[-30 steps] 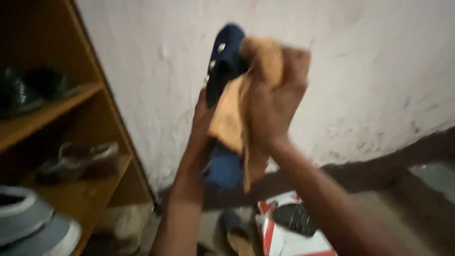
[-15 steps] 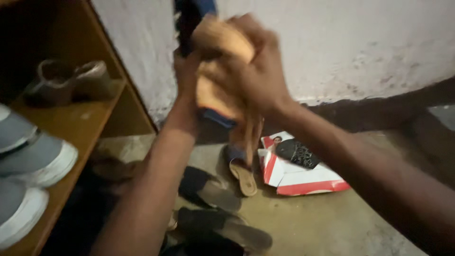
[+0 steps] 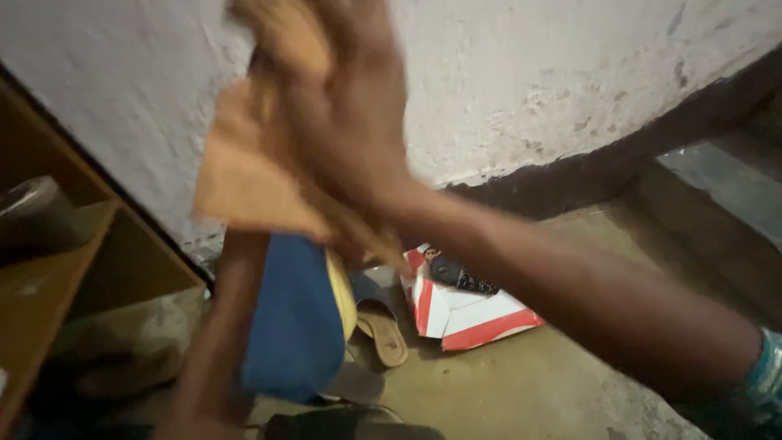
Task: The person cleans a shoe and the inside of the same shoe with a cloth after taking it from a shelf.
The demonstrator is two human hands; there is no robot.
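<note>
Right hand [image 3: 346, 122]: raised high before the wall, blurred, fingers closed together on a soft orange-tan cloth [image 3: 244, 171]; forearm running down to the lower right edge, a teal band at the wrist.
Orange-tan cloth: bunched in the right hand at the top, hanging below it as a flat flap, covering the upper end of the shoe.
Blue shoe with a yellow-edged sole [image 3: 297, 322]: held upright at lower centre, just beneath the cloth; upper part hidden by cloth and right hand.
Left hand: hidden behind cloth and right hand, grip impossible to tell; only the left forearm [image 3: 216, 342] visible, rising from the bottom edge beside the shoe and touching it.
In the way: right hand and cloth blocking the top of the shoe; shoe and left forearm hiding part of the floor behind.
Wall: rough whitewashed plaster wall [image 3: 529, 73] with a dark band along its foot.
Floor: tan sandal [image 3: 383, 330] lying sole-up just beside the shoe; red and white cardboard box [image 3: 468, 314] near it, against the wall, with a black object [image 3: 460, 275] on top; dark footwear at the bottom edge, too dim to identify.
Left side: brown wooden shelf unit [image 3: 49, 277] with a dark blurred shoe [image 3: 37, 220] on its board.
</note>
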